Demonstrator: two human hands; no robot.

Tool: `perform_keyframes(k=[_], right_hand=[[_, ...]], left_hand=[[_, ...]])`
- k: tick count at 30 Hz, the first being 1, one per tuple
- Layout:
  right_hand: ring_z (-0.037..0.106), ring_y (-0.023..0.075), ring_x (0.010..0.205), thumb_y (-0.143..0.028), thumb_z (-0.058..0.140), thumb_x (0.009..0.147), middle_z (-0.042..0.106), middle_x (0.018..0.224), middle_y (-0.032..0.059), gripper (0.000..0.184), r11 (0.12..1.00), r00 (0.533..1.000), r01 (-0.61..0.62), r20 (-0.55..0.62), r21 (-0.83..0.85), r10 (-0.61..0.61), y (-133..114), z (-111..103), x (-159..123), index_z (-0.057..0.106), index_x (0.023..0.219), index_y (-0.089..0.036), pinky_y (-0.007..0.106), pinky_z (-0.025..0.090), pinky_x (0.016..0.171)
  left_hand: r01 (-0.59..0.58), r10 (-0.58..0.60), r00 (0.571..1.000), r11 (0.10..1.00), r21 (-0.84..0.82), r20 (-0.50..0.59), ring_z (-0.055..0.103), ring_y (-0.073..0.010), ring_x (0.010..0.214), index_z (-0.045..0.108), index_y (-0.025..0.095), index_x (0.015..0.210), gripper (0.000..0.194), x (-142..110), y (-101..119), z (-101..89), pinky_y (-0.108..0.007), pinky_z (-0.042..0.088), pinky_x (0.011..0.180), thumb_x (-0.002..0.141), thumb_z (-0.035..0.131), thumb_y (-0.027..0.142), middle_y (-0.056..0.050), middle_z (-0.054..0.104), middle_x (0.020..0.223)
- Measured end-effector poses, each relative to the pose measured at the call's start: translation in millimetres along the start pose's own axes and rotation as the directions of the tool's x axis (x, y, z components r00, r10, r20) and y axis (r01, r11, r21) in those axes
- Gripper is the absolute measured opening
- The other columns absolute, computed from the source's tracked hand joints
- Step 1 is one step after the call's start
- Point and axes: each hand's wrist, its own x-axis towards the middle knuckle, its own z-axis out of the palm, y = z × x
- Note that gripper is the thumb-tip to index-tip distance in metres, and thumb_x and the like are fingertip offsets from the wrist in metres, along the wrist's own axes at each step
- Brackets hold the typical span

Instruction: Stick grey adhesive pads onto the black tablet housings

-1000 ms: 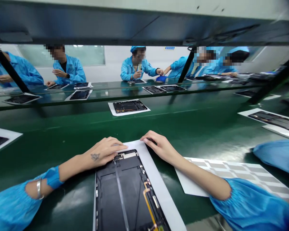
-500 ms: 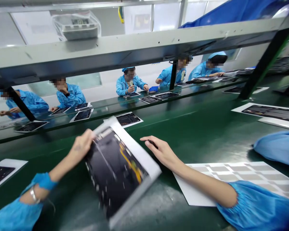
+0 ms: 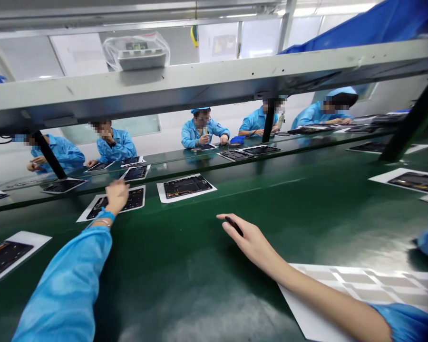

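My left hand (image 3: 117, 195) is stretched out over a tablet-like device (image 3: 133, 199), which lies on a white sheet on the green belt. The hand covers the middle of the device, and its fingertips are too hidden to show a grip. A small black pen-like tool (image 3: 234, 226) sits between thumb and fingers of my right hand (image 3: 251, 237), which is closed on it above the bare green surface. Beside the left hand's device lies another open device (image 3: 187, 186) on its own white sheet.
A white sheet with grey rectangles (image 3: 371, 280) lies under my right forearm. More devices rest at the left edge (image 3: 7, 259) and right (image 3: 419, 180). A shelf (image 3: 214, 78) on dark posts crosses overhead. Several co-workers in blue sit opposite.
My left hand has moved forward and left, and the device it held now lies on the belt beneath it. My right hand keeps the black tool in nearly the same place.
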Motion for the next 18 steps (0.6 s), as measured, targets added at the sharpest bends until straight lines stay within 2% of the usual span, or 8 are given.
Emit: perform_keyframes(k=[2, 5, 8, 11, 15, 18], right_hand=[[0.072, 0.0261, 0.097, -0.047, 0.046, 0.096, 0.076, 0.106, 0.0082, 0.039, 1.0, 1.0, -0.004, 0.019, -0.003, 0.004, 1.4, 2.2, -0.3, 0.069, 0.113, -0.02, 0.038, 0.056, 0.088], [0.072, 0.0272, 0.101, -0.047, 0.045, 0.096, 0.076, 0.108, 0.0086, 0.039, 1.0, 0.999, -0.012, 0.04, -0.012, 0.012, 5.9, 3.8, -0.4, 0.069, 0.111, -0.02, 0.04, 0.055, 0.09], [0.071, 0.0277, 0.105, -0.046, 0.045, 0.096, 0.076, 0.11, 0.009, 0.038, 1.0, 0.999, -0.011, 0.048, -0.015, 0.011, 9.2, 3.1, -0.8, 0.069, 0.11, -0.021, 0.04, 0.056, 0.091], [0.071, 0.0274, 0.106, -0.045, 0.045, 0.097, 0.076, 0.111, 0.0092, 0.037, 1.0, 0.998, -0.003, 0.059, -0.01, 0.004, 9.0, 2.8, -2.2, 0.069, 0.11, -0.021, 0.04, 0.055, 0.092], [0.07, 0.0264, 0.106, -0.042, 0.046, 0.097, 0.075, 0.114, 0.0085, 0.034, 0.999, 0.996, 0.037, 0.077, 0.034, -0.04, 6.1, 4.6, -4.3, 0.069, 0.11, -0.022, 0.04, 0.055, 0.092], [0.07, 0.0263, 0.106, -0.04, 0.048, 0.097, 0.075, 0.114, 0.0084, 0.031, 0.997, 0.996, 0.052, 0.062, 0.061, -0.056, 4.5, 5.3, -4.5, 0.069, 0.111, -0.022, 0.039, 0.054, 0.091]], left_hand=[[-0.031, 0.029, 0.997, 0.999, 0.021, 0.069, 0.059, -0.0264, 0.114, 0.058, 0.015, 0.126, 0.034, 4.2, 34.6, 27.6, -0.049, 0.052, 0.096, 0.098, 0.06, 0.033, -0.011, 0.058, 0.128], [-0.105, 0.106, 0.97, 0.994, -0.013, 0.218, 0.063, -0.0235, 0.106, 0.06, 0.015, 0.123, 0.033, 6.3, 94.4, 72.2, -0.045, 0.055, 0.091, 0.098, 0.061, 0.037, -0.01, 0.062, 0.122], [-0.083, 0.088, 0.949, 0.996, -0.029, 0.302, 0.063, -0.0233, 0.106, 0.059, 0.015, 0.124, 0.034, 3.5, 135.7, 101.6, -0.044, 0.056, 0.09, 0.098, 0.061, 0.037, -0.01, 0.061, 0.123], [-0.017, 0.018, 0.937, 1.0, -0.006, 0.35, 0.063, -0.0235, 0.107, 0.059, 0.015, 0.125, 0.034, 0.8, 145.7, 111.4, -0.044, 0.056, 0.09, 0.098, 0.062, 0.035, -0.01, 0.061, 0.124], [0.036, -0.055, 0.928, 0.998, 0.058, 0.368, 0.063, -0.0234, 0.106, 0.059, 0.016, 0.125, 0.034, 0.1, 131.3, 108.7, -0.044, 0.056, 0.09, 0.098, 0.062, 0.035, -0.01, 0.061, 0.124], [0.049, -0.081, 0.937, 0.993, 0.104, 0.341, 0.063, -0.024, 0.108, 0.058, 0.015, 0.126, 0.035, -1.2, 120.5, 101.1, -0.044, 0.056, 0.09, 0.097, 0.062, 0.035, -0.01, 0.06, 0.125]])
